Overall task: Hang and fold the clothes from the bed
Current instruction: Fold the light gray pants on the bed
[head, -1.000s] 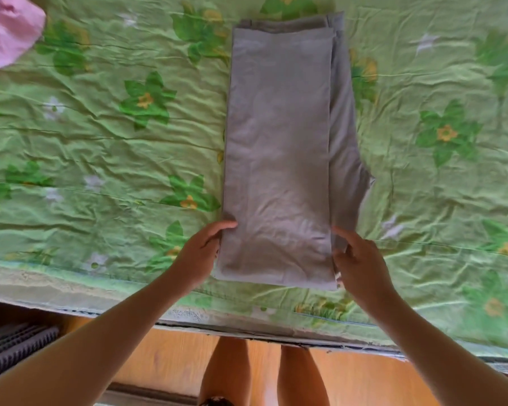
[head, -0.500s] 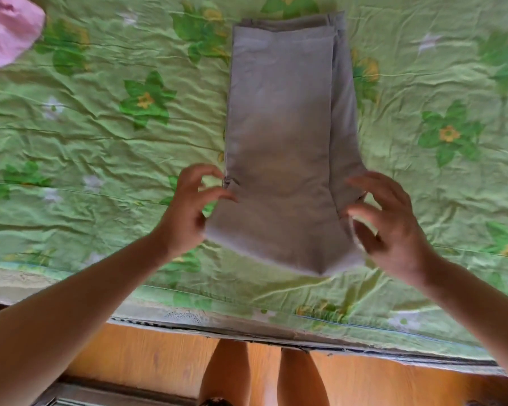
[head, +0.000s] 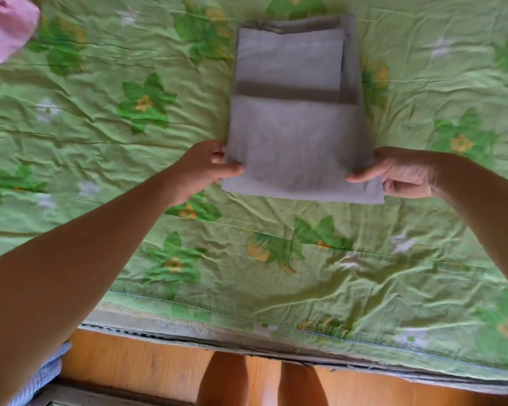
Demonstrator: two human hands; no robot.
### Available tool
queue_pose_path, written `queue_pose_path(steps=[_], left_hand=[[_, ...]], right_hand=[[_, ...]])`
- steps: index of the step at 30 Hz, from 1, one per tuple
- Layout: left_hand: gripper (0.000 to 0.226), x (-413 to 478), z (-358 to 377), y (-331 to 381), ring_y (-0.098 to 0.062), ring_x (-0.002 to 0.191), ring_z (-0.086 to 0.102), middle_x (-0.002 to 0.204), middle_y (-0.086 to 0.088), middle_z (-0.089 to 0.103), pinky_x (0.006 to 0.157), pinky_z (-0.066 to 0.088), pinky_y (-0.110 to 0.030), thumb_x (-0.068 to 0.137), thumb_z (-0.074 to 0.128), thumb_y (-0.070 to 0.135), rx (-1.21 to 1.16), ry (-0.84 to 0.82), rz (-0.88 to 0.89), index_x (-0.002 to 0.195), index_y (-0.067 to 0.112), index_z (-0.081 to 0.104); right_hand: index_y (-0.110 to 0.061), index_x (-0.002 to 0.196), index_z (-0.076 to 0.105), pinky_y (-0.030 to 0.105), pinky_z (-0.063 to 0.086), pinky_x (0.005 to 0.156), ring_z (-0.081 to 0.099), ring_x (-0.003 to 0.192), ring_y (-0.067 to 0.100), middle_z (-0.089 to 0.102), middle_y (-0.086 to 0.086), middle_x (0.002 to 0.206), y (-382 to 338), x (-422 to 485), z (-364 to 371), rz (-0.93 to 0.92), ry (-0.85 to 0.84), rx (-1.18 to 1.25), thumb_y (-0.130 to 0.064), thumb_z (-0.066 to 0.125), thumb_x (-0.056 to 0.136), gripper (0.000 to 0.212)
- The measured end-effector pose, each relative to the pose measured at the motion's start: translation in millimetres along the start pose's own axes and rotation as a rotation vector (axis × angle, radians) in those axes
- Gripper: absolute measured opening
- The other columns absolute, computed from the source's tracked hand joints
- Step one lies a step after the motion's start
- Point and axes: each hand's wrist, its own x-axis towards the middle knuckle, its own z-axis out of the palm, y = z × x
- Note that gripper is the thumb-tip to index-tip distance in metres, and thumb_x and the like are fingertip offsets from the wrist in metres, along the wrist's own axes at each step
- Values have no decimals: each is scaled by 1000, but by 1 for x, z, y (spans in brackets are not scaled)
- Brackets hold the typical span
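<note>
Both arms outstretched; left hand [head: 201, 169] and right hand [head: 403, 173] pinch folded grey garment [head: 296, 142]

Folded grey garment [head: 296, 148] between left hand [head: 201, 168] and right hand [head: 405, 172], on floral bedspread [head: 100, 159]

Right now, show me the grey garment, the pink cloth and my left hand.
grey garment [head: 296, 148], head view, middle of the folded-over near flap.
pink cloth [head: 6, 27], head view, middle of its visible part.
left hand [head: 201, 168], head view, back of the hand.
</note>
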Motion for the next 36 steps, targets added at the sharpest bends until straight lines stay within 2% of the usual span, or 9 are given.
queue_pose_path(steps=[2,5,7,14,18,23,26,30,36], left_hand=[[25,-8,8,-4,-12,92,70,99,-4,75,81,54,-27,84,77,9,-13,52,119,106,10,66],[16,-11,16,9,-20,88,56,96,-15,62,77,44,-33,89,67,13,-107,111,312,103,10,61],[17,-7,18,18,-23,90,53,99,-16,60,77,42,-38,90,63,19,-140,154,362,105,14,58],[43,-21,24,-24,-29,102,69,111,-5,72,93,52,-61,83,58,52,120,150,-58,114,22,62],[22,-62,38,-47,-21,106,69,115,0,72,92,56,-48,102,55,27,-44,29,-180,124,24,59],[39,-113,62,-94,-11,121,61,132,6,65,108,46,-37,104,53,26,55,-86,-197,143,22,49],[40,-114,68,-94,-11,115,63,124,4,68,105,48,-40,98,57,36,81,42,-120,135,19,56],[38,-116,65,-75,-9,81,60,90,-1,67,76,46,-34,90,54,47,85,113,4,115,21,63],[24,-74,39,-7,-13,83,56,92,-7,66,72,44,-32,91,56,42,-38,142,262,109,27,60]], right_hand=[[-13,109,77,37,45,105,69,112,13,74,2,120,-4,0,11,-52,51,-31,-33,102,35,81],[-8,110,71,36,50,101,72,106,16,76,3,112,-19,-6,26,-218,187,74,-6,79,75,36],[-7,115,69,36,55,95,72,107,20,76,6,114,-25,-12,26,-274,220,137,0,65,83,34],[-5,134,56,47,48,106,70,112,25,73,11,121,9,1,40,39,120,90,-7,61,96,39],[-4,132,56,51,47,107,68,114,32,71,16,121,53,-18,64,172,57,207,-12,76,83,53],[-4,130,61,51,42,111,66,117,33,70,17,124,125,-42,105,308,57,418,-22,84,77,60],[-5,128,64,48,49,104,69,113,31,73,15,119,125,-40,114,248,159,444,-22,78,77,56],[-6,124,66,47,51,100,71,107,31,75,12,113,103,-50,108,139,212,303,-15,80,79,48],[-2,115,69,43,59,88,72,99,30,74,18,109,42,-68,80,-196,308,334,-1,66,82,34]])
